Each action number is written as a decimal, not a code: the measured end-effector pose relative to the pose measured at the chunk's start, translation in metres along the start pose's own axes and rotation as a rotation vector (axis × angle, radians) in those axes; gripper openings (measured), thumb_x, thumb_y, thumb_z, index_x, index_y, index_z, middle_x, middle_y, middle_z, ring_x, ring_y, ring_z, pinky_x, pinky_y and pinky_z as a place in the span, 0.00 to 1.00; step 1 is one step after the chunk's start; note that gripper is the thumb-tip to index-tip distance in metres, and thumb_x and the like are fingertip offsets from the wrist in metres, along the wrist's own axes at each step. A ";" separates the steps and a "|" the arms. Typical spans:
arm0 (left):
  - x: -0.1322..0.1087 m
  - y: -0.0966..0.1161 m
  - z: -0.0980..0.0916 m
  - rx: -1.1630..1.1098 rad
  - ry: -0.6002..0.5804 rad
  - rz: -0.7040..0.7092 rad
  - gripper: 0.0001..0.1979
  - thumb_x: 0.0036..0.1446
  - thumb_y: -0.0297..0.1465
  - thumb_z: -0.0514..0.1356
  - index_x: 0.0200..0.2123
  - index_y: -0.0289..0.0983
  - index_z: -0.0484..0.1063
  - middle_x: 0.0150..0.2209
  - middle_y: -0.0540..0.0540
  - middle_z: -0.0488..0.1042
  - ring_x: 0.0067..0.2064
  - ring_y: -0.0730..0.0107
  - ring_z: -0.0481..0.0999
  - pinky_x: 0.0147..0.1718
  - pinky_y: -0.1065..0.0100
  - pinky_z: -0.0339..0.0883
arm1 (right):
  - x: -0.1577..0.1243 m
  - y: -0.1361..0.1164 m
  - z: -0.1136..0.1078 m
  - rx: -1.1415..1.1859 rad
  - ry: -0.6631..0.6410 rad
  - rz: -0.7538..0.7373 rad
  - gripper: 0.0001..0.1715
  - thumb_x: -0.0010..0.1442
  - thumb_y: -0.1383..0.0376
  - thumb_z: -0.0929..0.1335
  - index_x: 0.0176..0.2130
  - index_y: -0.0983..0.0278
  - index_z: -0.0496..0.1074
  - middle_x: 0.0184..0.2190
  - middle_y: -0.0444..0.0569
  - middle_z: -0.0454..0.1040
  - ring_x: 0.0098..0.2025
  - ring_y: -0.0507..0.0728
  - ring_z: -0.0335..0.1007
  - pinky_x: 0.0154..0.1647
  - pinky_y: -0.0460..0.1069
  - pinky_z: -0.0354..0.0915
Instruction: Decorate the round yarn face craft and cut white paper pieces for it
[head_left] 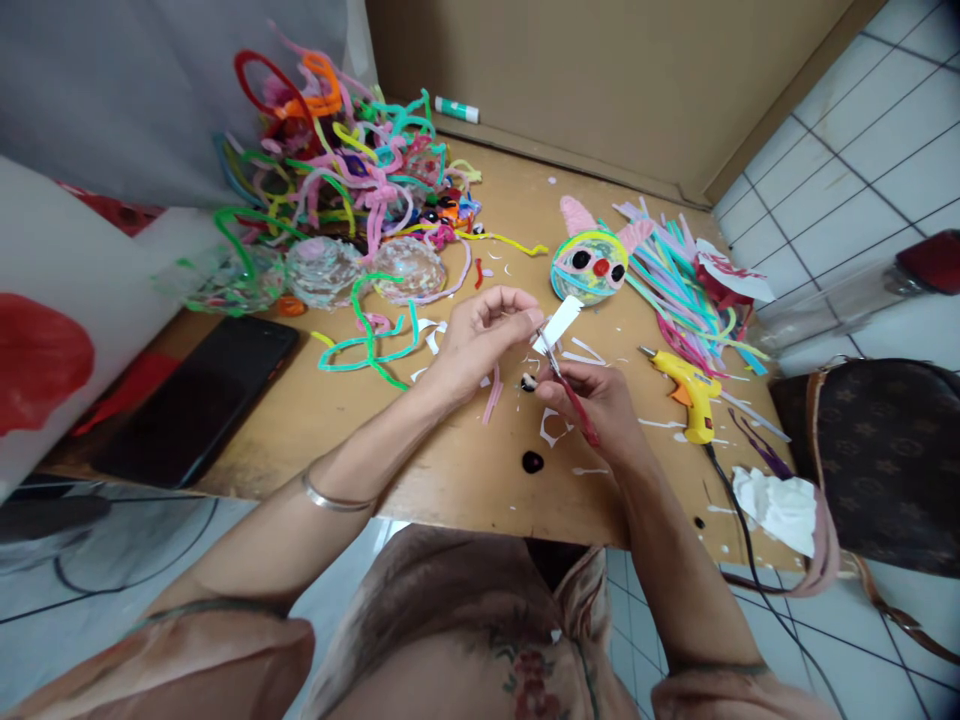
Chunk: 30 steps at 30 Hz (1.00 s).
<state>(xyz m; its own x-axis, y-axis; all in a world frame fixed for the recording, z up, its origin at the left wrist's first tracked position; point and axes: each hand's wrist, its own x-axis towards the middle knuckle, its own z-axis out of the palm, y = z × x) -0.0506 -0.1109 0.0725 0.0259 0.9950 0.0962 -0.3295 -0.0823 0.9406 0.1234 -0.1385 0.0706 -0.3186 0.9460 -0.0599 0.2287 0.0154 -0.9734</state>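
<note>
White paper (562, 322) at L hand (491, 328) tips, scissors (574, 402) in R hand (604, 402).

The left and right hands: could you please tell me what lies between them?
Between the left hand and right hand, the head view shows a white paper piece and scissor blades, plus a small black piece.

Phone (202, 400) on desk (465, 480), front left. Pipe-cleaner heap (337, 180) behind phone, back left. Glue stick (457, 109) at back, beside board (562, 80). Ball (592, 282) right of heap; pipe-cleaner bundle (671, 275) right of ball. Paper strip (559, 322) in left hand (491, 325), just before ball. Scissors (577, 406) in right hand (606, 400), right of left hand. Glue gun (696, 397) right of both hands; tissue (776, 508) before glue gun; handbag (885, 460) far right.
</note>
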 end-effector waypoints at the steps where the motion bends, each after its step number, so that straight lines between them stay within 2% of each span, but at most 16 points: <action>1: 0.000 0.000 -0.001 0.021 -0.005 0.017 0.12 0.48 0.36 0.70 0.31 0.35 0.75 0.29 0.49 0.76 0.31 0.74 0.73 0.34 0.71 0.68 | 0.000 0.001 0.000 -0.013 -0.006 0.001 0.27 0.47 0.44 0.77 0.29 0.65 0.75 0.20 0.39 0.58 0.22 0.47 0.50 0.23 0.46 0.48; 5: 0.001 -0.001 -0.003 0.066 -0.062 0.021 0.15 0.49 0.41 0.70 0.32 0.35 0.76 0.30 0.48 0.76 0.32 0.73 0.73 0.35 0.70 0.67 | 0.000 0.005 -0.001 -0.078 -0.043 0.003 0.27 0.47 0.44 0.77 0.29 0.65 0.76 0.21 0.40 0.58 0.24 0.48 0.51 0.24 0.46 0.49; 11: 0.001 0.003 -0.003 0.142 -0.078 0.027 0.10 0.50 0.36 0.68 0.27 0.35 0.74 0.25 0.51 0.73 0.27 0.76 0.69 0.31 0.71 0.65 | -0.001 0.003 -0.001 -0.088 -0.138 0.045 0.28 0.48 0.43 0.76 0.27 0.66 0.74 0.19 0.39 0.56 0.22 0.47 0.51 0.23 0.45 0.49; 16: 0.000 0.005 -0.003 0.173 -0.078 0.033 0.08 0.51 0.34 0.65 0.27 0.35 0.73 0.24 0.51 0.73 0.27 0.76 0.70 0.31 0.70 0.66 | 0.000 -0.001 -0.001 -0.087 -0.138 0.050 0.29 0.46 0.43 0.77 0.27 0.66 0.73 0.18 0.38 0.55 0.21 0.47 0.49 0.22 0.45 0.49; 22: 0.000 0.004 -0.003 0.166 -0.095 0.032 0.08 0.51 0.34 0.65 0.27 0.35 0.73 0.24 0.51 0.73 0.26 0.76 0.69 0.31 0.70 0.66 | 0.000 0.003 -0.004 -0.104 -0.152 0.021 0.26 0.49 0.46 0.76 0.27 0.66 0.74 0.20 0.39 0.57 0.23 0.47 0.50 0.23 0.45 0.48; 26: 0.001 0.003 -0.004 0.205 -0.053 0.039 0.08 0.50 0.33 0.66 0.27 0.35 0.73 0.25 0.51 0.73 0.27 0.76 0.69 0.30 0.71 0.63 | 0.000 0.005 -0.004 -0.095 -0.141 0.015 0.26 0.49 0.46 0.76 0.27 0.66 0.74 0.19 0.39 0.56 0.22 0.47 0.49 0.22 0.45 0.48; 30: 0.002 0.001 -0.005 0.245 0.082 0.084 0.05 0.50 0.30 0.64 0.26 0.35 0.72 0.24 0.53 0.69 0.26 0.77 0.64 0.28 0.71 0.58 | -0.001 0.002 -0.004 -0.063 -0.085 0.019 0.26 0.48 0.45 0.77 0.28 0.66 0.75 0.20 0.39 0.57 0.22 0.47 0.50 0.22 0.45 0.48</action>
<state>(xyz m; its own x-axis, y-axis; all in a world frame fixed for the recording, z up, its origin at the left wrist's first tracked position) -0.0552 -0.1084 0.0724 -0.0713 0.9845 0.1602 -0.0887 -0.1662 0.9821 0.1280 -0.1378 0.0696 -0.3902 0.9153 -0.0995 0.2915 0.0203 -0.9563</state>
